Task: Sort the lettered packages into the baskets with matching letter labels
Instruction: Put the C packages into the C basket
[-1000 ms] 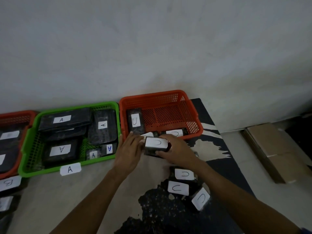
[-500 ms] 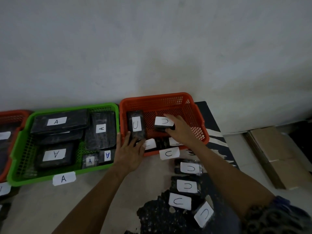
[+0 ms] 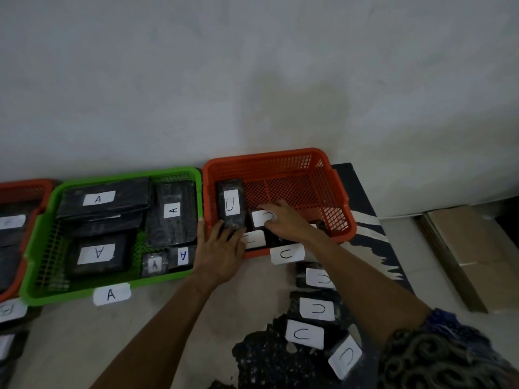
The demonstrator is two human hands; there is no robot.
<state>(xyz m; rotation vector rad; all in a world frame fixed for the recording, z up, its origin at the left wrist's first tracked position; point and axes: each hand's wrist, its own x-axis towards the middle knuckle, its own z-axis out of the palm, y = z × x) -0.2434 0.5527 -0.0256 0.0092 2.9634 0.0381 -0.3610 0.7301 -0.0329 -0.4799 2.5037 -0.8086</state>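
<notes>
An orange basket [image 3: 341,197] with a C label [image 3: 287,254] on its front rim stands right of centre. A long black C package [image 3: 230,202] lies at its left side. My right hand [image 3: 283,221] reaches inside and holds a small black C package [image 3: 261,218] low in the basket. My left hand [image 3: 220,249] rests with spread fingers over the basket's front left rim, touching the long package's near end. Several black C packages [image 3: 317,308] lie on the floor below the basket.
A green basket [image 3: 33,248] labelled A holds several black A packages to the left. Another orange basket [image 3: 16,192] sits at the far left edge. Flat cardboard [image 3: 471,248] lies at the right. A wall runs behind the baskets.
My right hand carried the small C package over the rim, then drew it toward the basket's near left part. My left hand moved onto the front rim.
</notes>
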